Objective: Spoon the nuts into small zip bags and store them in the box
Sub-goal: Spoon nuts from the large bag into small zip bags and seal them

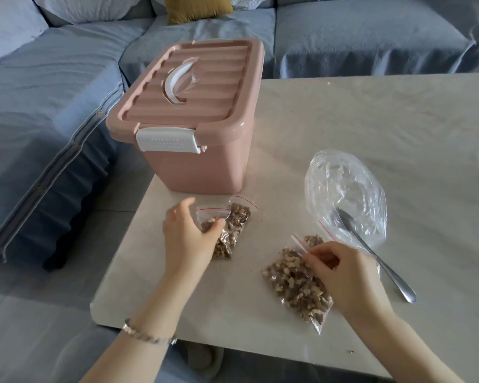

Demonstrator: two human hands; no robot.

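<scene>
L hand: fingers curled over two overlapped zip bags of nuts, gripping the nearer one, just below the box. R hand: fingertips pinch the red zip strip of a third bag, full of nuts, flat on the table at the hand's 8 o'clock. Box, pink, at view's 11 o'clock on the table corner, lid on, white latch down. Big bag, clear & crumpled, at R hand's 12 o'clock. Spoon bowl in its mouth, handle pointing 5 o'clock.
</scene>
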